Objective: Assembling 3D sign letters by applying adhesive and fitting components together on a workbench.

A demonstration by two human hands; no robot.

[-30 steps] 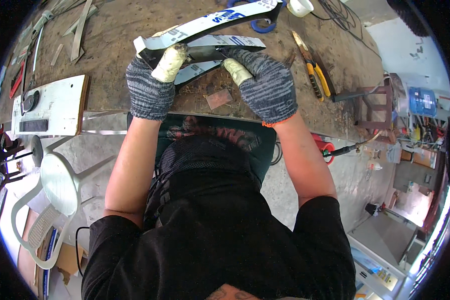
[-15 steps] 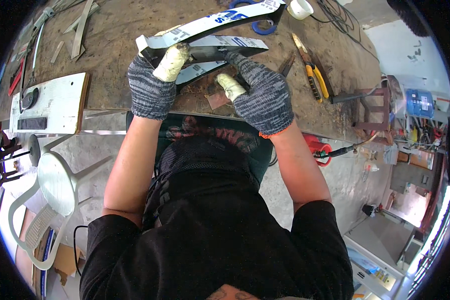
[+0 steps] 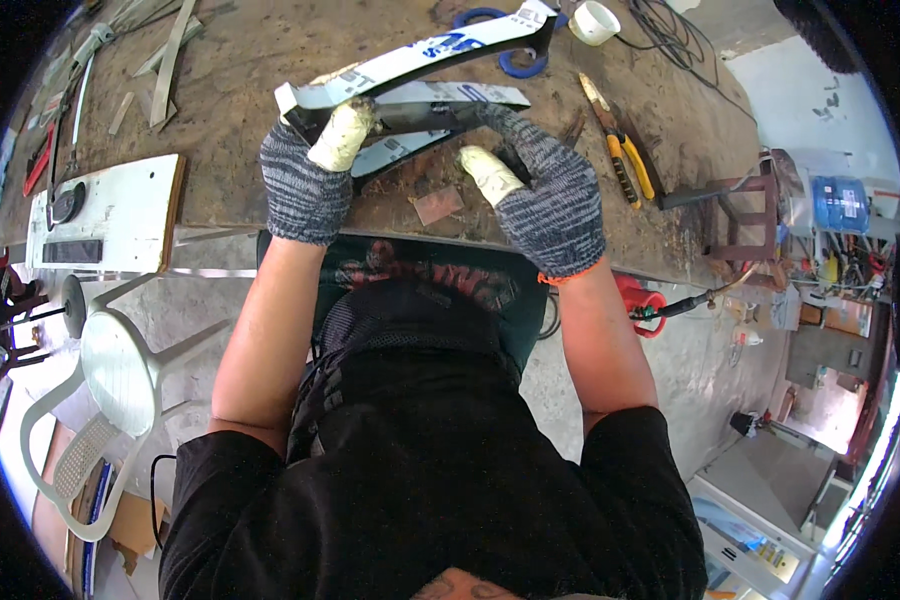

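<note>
A folded sheet-metal piece (image 3: pixel 420 62) with white printed film on its faces and dark inner sides is held over the workbench. My left hand (image 3: pixel 308 190), in a grey knit glove with a pale taped thumb, closes on its left end. My right hand (image 3: pixel 560 195), gloved alike with an orange cuff edge, is at the right part of the piece's middle strip. Its index finger reaches to that strip, while the taped thumb stands apart from it. The other right fingers are partly hidden. A small brownish flat plate (image 3: pixel 438 206) lies on the bench between my hands.
The worn workbench (image 3: pixel 660 235) carries yellow-handled pliers (image 3: pixel 638 168), a blue tape roll (image 3: pixel 523 62), a white cup-like roll (image 3: pixel 594 22) and coiled cable (image 3: pixel 670 45). Thin strips (image 3: pixel 173 65) and a white board (image 3: pixel 105 212) lie left. A pale plastic chair (image 3: pixel 118 360) stands below.
My right hand has shifted right and slightly down, its thumb moving away from the metal piece. The left hand keeps its grip; the piece has tilted slightly.
</note>
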